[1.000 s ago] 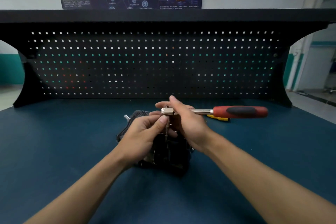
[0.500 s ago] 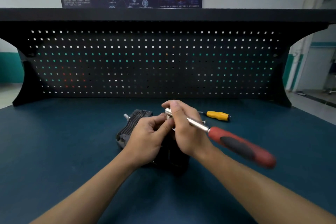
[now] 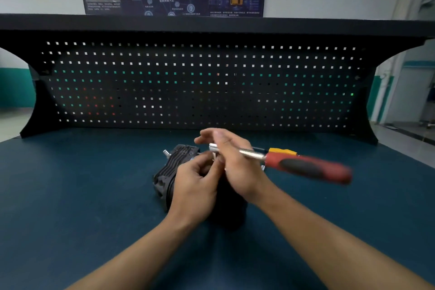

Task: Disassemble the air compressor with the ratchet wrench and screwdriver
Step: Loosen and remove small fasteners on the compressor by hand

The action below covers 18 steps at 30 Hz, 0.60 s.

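The black air compressor [image 3: 174,169] was set on the blue surface [image 3: 82,195] in front of the pegboard [image 3: 188,82]; the ratchet wrench [image 3: 306,167] was gripped near its metal head by the right hand [image 3: 237,167], the red handle pointed right; the left hand [image 3: 195,186] was curled over the compressor's top beneath that head, though what it pinched could not be told; the screwdriver [image 3: 281,150] was laid behind the wrench
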Available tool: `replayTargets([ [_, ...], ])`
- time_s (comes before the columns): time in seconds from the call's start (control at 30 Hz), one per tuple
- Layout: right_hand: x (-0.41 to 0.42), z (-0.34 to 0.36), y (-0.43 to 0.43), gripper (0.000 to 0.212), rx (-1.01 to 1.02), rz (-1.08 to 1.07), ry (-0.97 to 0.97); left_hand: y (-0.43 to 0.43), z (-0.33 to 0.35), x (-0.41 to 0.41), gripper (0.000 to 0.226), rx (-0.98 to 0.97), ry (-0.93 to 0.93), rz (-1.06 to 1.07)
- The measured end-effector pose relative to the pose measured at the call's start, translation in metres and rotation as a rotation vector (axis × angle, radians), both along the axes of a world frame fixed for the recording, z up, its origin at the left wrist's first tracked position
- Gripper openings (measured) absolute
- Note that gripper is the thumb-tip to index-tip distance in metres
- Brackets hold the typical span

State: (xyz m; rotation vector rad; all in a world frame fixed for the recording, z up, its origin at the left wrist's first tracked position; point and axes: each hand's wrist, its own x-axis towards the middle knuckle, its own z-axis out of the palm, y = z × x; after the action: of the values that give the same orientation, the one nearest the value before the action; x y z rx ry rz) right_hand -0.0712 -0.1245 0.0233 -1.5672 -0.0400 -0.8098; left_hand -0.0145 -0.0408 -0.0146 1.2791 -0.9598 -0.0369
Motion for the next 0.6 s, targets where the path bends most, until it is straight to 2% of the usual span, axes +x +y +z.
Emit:
replayTargets([
  [0.07,-0.003,0.005,-0.009,0.043,0.218,0.201,0.113,0.003,0.004,0.002,0.026,0.020,0.085,-0.132],
  [0.1,-0.004,0.007,-0.015,0.051,0.248,0.265,0.178,0.005,0.007,0.003,0.030,0.044,0.129,-0.206],
  [0.2,-0.003,0.009,-0.029,0.061,0.234,0.388,0.292,0.011,0.013,0.009,0.038,0.125,0.207,-0.361],
  [0.3,-0.001,0.010,-0.037,0.057,0.253,0.439,0.323,0.017,0.019,0.016,0.042,0.193,0.222,-0.418],
  [0.47,-0.001,0.007,-0.034,0.049,0.167,0.335,0.277,0.013,0.016,0.013,0.034,0.163,0.094,-0.260],
  [0.6,0.001,-0.003,-0.028,0.044,-0.205,-0.008,0.071,0.010,0.014,0.011,0.020,0.129,-0.087,-0.052],
])
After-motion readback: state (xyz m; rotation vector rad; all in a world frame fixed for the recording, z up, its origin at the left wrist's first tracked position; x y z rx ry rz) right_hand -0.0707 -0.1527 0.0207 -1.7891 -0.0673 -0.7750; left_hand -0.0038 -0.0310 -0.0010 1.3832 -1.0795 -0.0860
